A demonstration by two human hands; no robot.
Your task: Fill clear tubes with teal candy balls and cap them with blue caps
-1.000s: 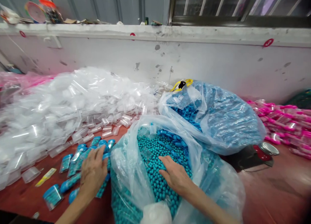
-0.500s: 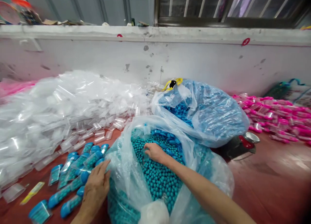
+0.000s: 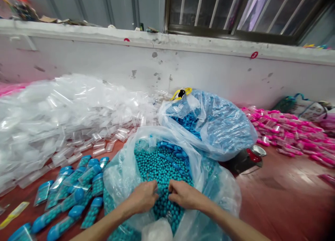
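Teal beads (image 3: 163,164) fill an open clear plastic bag (image 3: 120,167) in front of me, with blue pieces (image 3: 178,157) among them at the back. My left hand (image 3: 146,195) is over the beads' left side, fingers curled in. Opposite it, a short gap away, my right hand (image 3: 183,194) has its fingers pinched together. Whatever either hand holds is too small or hidden to make out. Left of the bag lie several clear containers of teal beads with blue caps (image 3: 90,174).
Clear empty containers (image 3: 78,112) are heaped at the left. Behind the bead bag sits a bag of blue parts (image 3: 225,126), with a dark can (image 3: 246,159) beside it. Pink containers (image 3: 285,133) are piled at the right, and a yellow cutter (image 3: 14,215) lies front left.
My left hand has moved right, from the filled containers to over the beads. My right hand has come down and slightly right. Another filled container now shows beside the bag. The view has shifted.
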